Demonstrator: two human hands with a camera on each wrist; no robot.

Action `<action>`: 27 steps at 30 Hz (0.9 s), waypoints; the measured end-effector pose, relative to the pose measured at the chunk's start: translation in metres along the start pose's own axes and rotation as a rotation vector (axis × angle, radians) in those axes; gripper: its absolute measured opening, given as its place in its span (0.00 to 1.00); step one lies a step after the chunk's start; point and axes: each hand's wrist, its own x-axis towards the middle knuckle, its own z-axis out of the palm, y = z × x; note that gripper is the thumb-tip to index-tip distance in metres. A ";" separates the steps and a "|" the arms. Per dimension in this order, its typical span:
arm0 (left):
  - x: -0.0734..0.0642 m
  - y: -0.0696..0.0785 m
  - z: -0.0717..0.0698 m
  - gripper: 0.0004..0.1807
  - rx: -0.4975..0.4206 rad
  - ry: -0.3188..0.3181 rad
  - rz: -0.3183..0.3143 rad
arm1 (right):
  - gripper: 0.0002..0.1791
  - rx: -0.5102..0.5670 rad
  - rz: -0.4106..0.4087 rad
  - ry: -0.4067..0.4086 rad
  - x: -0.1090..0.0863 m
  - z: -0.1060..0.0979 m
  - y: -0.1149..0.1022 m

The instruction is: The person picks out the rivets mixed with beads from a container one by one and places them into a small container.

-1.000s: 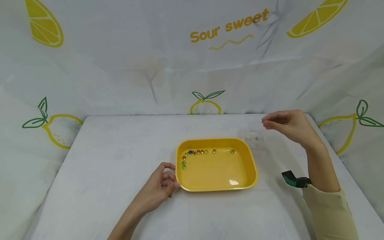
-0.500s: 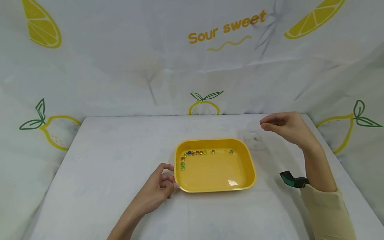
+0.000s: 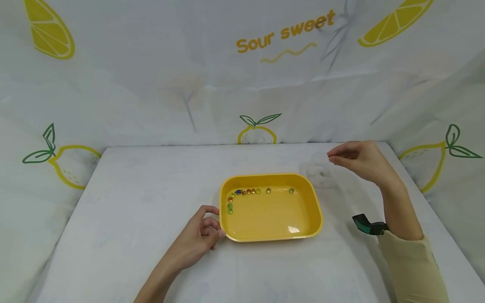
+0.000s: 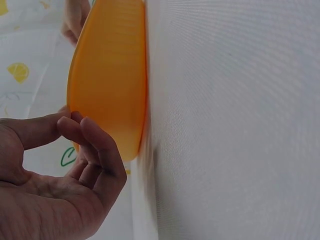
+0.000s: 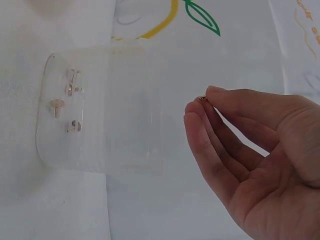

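A yellow tray [image 3: 270, 214] stands on the table, several green, amber and blue glass marbles [image 3: 258, 191] along its far and left sides. My left hand [image 3: 201, 240] holds the tray's left end, thumb at the near corner of the rim. In the left wrist view the fingers [image 4: 102, 145] curl against the tray's outer wall. Above a clear plastic box [image 5: 127, 105], my right hand [image 3: 363, 162] pinches a tiny gold-coloured piece [image 5: 202, 98] between thumb and fingertips; its exact kind cannot be told. Several small pieces [image 5: 57, 105] lie at the bottom of the box.
A white cloth covers the table [image 3: 151, 181], and a lemon-print sheet [image 3: 151, 75] hangs behind and at the sides. The clear box sits just beyond the tray's far right corner. A black and green strap [image 3: 369, 226] is on the right wrist.
The right hand has dropped very slightly, still pinching the tiny piece. The left hand keeps its place on the tray, and the marbles lie as before. The head view has shifted a little.
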 end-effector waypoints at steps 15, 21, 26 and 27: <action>0.001 0.001 -0.001 0.27 -0.002 -0.003 0.004 | 0.11 -0.052 -0.008 -0.014 0.002 0.006 -0.005; 0.000 0.000 -0.002 0.27 -0.001 -0.006 0.010 | 0.11 -0.059 -0.008 -0.017 0.001 0.007 -0.007; 0.001 -0.001 0.000 0.26 -0.003 -0.002 0.006 | 0.12 -0.077 0.010 -0.020 0.000 0.006 -0.007; 0.001 -0.001 0.001 0.26 -0.004 -0.002 0.006 | 0.12 -0.079 0.016 -0.022 0.000 0.005 -0.006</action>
